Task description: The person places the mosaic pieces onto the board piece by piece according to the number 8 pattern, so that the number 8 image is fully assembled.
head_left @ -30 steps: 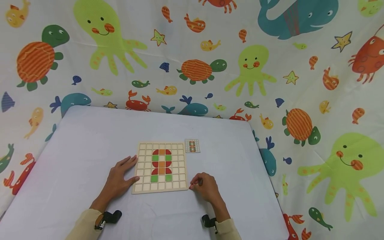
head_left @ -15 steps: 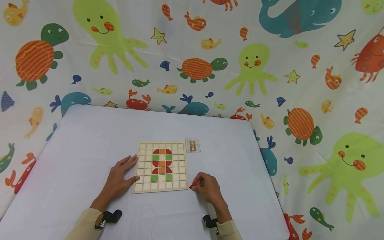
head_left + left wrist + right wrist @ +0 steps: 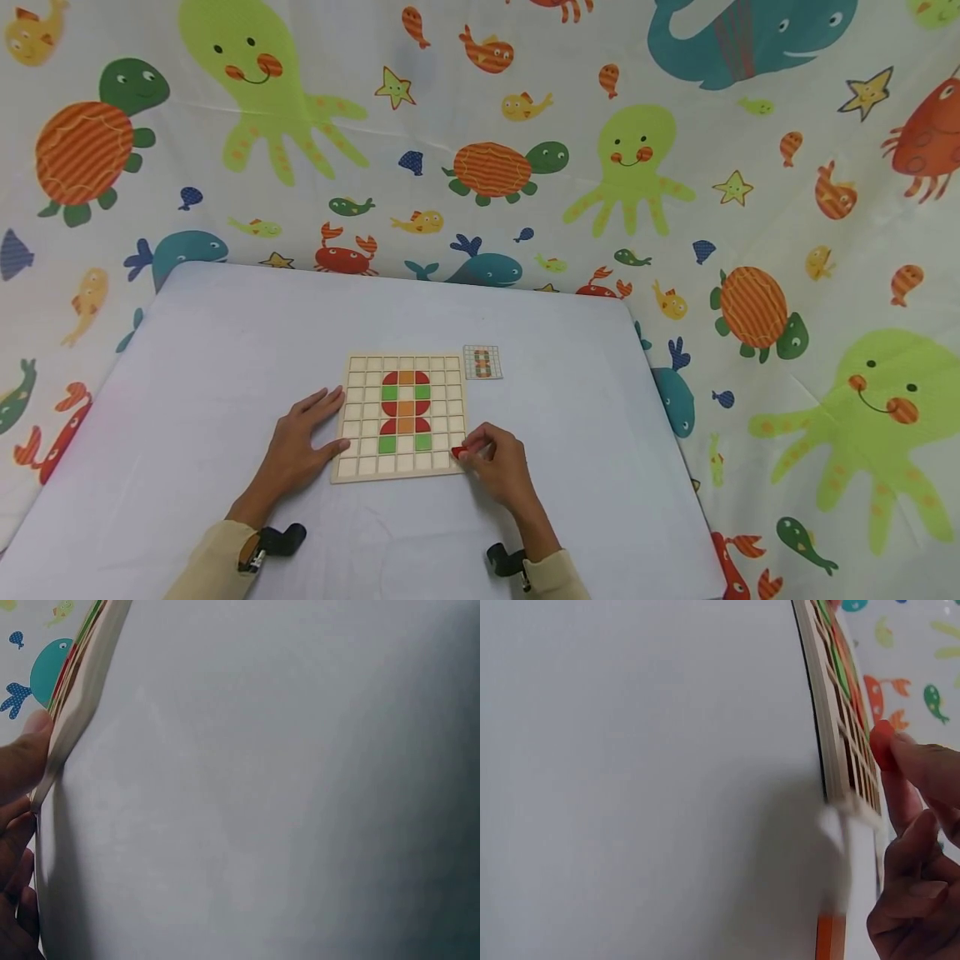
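Note:
A wooden grid board [image 3: 441, 391] lies on the white table, with red, orange and green pieces set in its middle columns. My left hand [image 3: 296, 442] rests against the board's left edge, fingers extended and thumb on the rim. Between the thumb and fingers of my right hand [image 3: 498, 468] is a small red piece [image 3: 883, 746], pinched above the board's lower right corner. Most of that piece's shape is covered by the fingertips.
A small printed pattern card [image 3: 482, 362] lies beside the board's upper right corner. In the right wrist view, an orange block [image 3: 826, 937] shows at the bottom edge. A sea-animal curtain [image 3: 337, 125] hangs behind the table [image 3: 247, 333].
My right hand has moved left and slightly up with the red piece, from beside the board to over its lower right corner. My left hand stays in place.

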Demonstrator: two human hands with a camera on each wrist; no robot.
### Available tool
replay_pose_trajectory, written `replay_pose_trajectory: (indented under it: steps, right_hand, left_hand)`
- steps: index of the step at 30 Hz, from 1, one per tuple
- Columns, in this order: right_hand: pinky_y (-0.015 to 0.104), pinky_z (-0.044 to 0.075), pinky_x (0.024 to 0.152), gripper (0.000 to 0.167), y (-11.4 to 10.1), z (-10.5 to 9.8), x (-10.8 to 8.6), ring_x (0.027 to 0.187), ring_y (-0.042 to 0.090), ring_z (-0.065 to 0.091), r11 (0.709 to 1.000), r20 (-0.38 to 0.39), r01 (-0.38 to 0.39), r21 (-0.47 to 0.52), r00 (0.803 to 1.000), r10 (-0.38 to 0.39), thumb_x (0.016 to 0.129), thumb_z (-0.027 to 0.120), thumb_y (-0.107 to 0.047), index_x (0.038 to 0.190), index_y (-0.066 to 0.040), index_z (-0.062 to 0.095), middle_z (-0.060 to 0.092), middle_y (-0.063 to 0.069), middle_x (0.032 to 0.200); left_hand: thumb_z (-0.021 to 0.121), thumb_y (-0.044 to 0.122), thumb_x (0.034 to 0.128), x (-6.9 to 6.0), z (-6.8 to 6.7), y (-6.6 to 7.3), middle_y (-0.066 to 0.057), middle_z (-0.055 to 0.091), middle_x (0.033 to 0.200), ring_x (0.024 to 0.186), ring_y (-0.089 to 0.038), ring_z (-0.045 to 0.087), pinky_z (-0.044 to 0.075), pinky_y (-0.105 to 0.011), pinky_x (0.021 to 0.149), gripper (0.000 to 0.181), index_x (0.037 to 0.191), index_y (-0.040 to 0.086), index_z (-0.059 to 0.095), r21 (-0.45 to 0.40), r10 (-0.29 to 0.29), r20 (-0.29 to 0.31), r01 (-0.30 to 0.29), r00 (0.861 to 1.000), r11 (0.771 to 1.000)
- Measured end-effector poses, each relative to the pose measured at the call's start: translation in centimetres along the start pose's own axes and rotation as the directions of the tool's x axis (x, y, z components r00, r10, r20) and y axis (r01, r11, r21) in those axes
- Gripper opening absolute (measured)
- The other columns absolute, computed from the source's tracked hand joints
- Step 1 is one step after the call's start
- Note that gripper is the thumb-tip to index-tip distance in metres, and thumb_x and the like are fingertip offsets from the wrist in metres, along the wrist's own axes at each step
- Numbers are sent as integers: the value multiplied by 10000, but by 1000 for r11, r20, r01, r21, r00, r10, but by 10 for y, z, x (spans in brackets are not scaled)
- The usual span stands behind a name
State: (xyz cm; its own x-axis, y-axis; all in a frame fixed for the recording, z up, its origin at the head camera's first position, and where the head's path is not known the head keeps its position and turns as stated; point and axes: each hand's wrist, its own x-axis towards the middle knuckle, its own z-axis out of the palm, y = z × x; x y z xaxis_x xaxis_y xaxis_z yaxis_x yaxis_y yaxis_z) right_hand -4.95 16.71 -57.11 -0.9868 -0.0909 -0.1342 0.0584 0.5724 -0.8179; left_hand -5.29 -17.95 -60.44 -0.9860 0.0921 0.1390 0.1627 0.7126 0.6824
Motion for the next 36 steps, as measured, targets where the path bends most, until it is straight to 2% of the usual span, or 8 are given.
replay_pose_trajectory:
  steps: [7, 14, 19, 26, 36]
  right_hand:
    - [190, 428, 603, 123, -19, 25, 3, 710, 73, 518, 996, 36, 26, 82, 999, -29, 901, 862, -168, 954, -216, 762, 719, -62, 853]
    - [192, 433, 597, 108, -40, 50, 5, 712, 69, 531, 995, 50, 0, 103, 999, -5, 895, 873, -203, 931, -230, 775, 719, -97, 810]
    - [198, 431, 600, 115, -49, 68, 7, 685, 8, 564, 999, 50, 20, 50, 998, -23, 870, 889, -176, 885, -220, 784, 727, -119, 749]
    - [220, 397, 593, 146, -55, 87, 4, 682, -47, 562, 996, 31, 18, -92, 999, -15, 856, 903, -226, 835, -261, 763, 666, -191, 669]
    - [203, 393, 578, 138, -62, 94, 2, 653, -54, 533, 987, -6, 20, -159, 1000, -21, 855, 901, -222, 828, -221, 767, 643, -171, 640]
  left_hand:
    - [901, 198, 839, 0, 0, -1, -209, 511, 1616, 1504, -488, 391, 337, -735, 1105, 827, 1555, 37, 520, 7, -9, 7, 9, 1000, 1000]
    - [898, 215, 845, 1, 1, -2, -210, 507, 1618, 1504, -484, 389, 337, -737, 1110, 826, 1558, 44, 517, 9, -12, 14, 12, 1000, 1000]
    - [894, 207, 845, 1, 2, -3, -208, 509, 1617, 1496, -493, 393, 336, -744, 1117, 819, 1557, 47, 521, 8, -6, 11, 6, 1000, 1000]
    - [894, 212, 845, 2, 2, -4, -209, 509, 1616, 1497, -490, 393, 330, -748, 1125, 819, 1556, 47, 521, 8, 2, 10, -2, 1000, 1000]
    - [902, 213, 838, 1, 1, -4, -203, 520, 1611, 1494, -484, 405, 340, -745, 1110, 818, 1546, 39, 533, 11, 11, -4, -11, 1000, 1000]
